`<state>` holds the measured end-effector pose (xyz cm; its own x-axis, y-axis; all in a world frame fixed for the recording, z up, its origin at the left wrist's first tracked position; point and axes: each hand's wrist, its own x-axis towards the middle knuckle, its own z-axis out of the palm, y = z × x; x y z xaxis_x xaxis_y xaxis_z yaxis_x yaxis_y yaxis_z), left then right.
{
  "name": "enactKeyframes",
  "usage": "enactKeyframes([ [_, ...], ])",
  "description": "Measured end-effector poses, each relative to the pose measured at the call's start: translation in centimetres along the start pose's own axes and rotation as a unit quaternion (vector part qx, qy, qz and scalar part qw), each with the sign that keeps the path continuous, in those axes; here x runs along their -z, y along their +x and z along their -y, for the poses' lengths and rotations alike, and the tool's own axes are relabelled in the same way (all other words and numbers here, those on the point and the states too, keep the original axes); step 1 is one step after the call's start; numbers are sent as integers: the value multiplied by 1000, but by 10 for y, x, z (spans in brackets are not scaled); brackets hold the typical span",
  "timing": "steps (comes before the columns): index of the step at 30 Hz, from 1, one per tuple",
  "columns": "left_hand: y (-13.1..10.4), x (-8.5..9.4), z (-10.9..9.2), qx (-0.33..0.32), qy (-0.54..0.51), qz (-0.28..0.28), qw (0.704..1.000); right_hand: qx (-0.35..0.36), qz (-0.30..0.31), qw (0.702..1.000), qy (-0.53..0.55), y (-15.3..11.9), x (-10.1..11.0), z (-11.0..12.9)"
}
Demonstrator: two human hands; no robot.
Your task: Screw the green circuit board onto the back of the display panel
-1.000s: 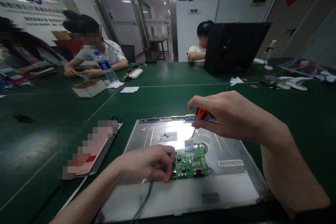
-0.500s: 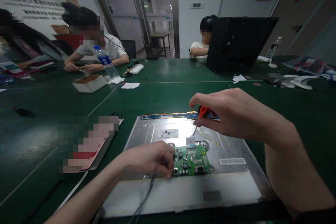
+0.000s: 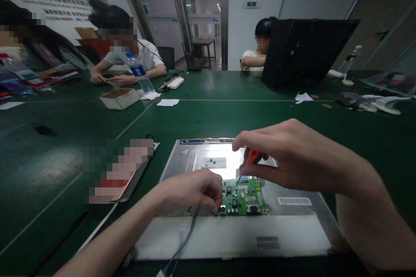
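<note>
The right hand [image 3: 292, 156] grips an orange-handled screwdriver [image 3: 250, 158] over the small green circuit board [image 3: 243, 199]; the left hand [image 3: 191, 190], closed, pinches the board's left edge, near the bench's [image 3: 208, 117] front edge.

No writing here can be made out letter by letter. The wall banner [image 3: 48, 0] at far left carries rows of dark characters and a blue logo, too blurred to read. The white stickers on the metal panel [image 3: 294, 201] and the bottle's blue label [image 3: 139, 70] show print too small to tell.
</note>
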<state>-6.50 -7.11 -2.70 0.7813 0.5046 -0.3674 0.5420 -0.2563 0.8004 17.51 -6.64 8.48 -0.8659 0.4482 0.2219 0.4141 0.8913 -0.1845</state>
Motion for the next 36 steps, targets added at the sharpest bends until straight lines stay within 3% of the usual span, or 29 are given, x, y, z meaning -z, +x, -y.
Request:
enactKeyframes([
  [10, -1, 3, -11, 18, 6, 11, 1000, 54, 51, 996, 45, 8, -10, 14],
  [27, -3, 3, -7, 39, 67, 34, 996, 79, 37, 995, 50, 10, -16, 13],
  [36, -8, 1, -15, 70, 31, -28, 997, 110, 59, 990, 59, 21, -30, 18],
])
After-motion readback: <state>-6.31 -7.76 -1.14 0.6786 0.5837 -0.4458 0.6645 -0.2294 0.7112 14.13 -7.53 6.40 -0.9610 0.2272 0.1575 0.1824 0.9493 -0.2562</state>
